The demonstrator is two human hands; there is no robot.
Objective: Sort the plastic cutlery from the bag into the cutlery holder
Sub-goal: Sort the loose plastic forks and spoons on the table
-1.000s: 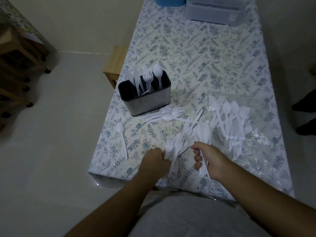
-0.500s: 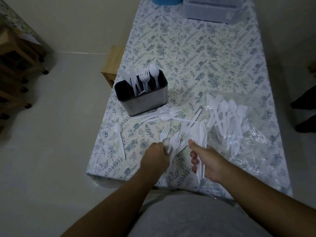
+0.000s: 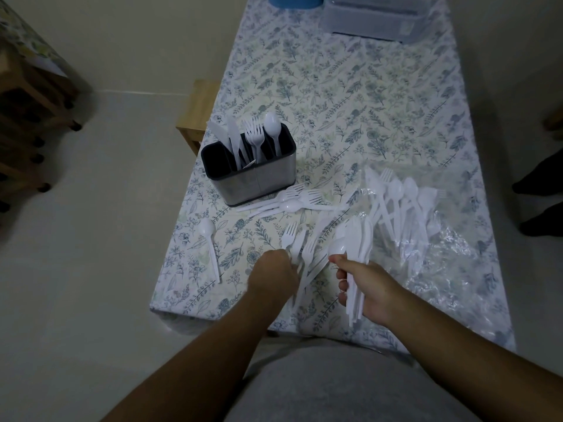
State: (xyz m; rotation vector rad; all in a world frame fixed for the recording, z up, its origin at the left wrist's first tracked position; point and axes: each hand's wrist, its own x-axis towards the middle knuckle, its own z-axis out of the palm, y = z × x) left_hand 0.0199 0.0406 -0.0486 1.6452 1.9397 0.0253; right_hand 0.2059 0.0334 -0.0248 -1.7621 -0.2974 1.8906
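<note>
While the right hand (image 3: 370,292) keeps its curled fingers clamped around a bundle of white plastic spoons (image 3: 358,239), bowls pointing toward the far side, the left hand (image 3: 272,277) sits just left of it with fingers closed on the handles of several white plastic forks (image 3: 297,242), tines fanned away from the person. Both hands work above the near edge of a table (image 3: 350,86) covered in a leaf-print cloth. Stainless cutlery holder (image 3: 249,169) with dark inner compartments: standing at the left edge of the table, mid-depth, containing upright knives (image 3: 233,138) in the left part, forks in the middle, 1 spoon (image 3: 272,126) at the right. Loose forks and spoons (image 3: 292,201): lying flat, just beside the holder's near right corner. 1 single spoon (image 3: 210,246): lying alone near the left edge, left of the left hand. Clear plastic bag (image 3: 451,248): crumpled on the right side of the table, with more white cutlery (image 3: 399,202) lying on it at its far end. Translucent storage box (image 3: 380,16) and blue object (image 3: 294,0): at the far end. Wooden stool (image 3: 196,112): on the floor, left of the table.
</note>
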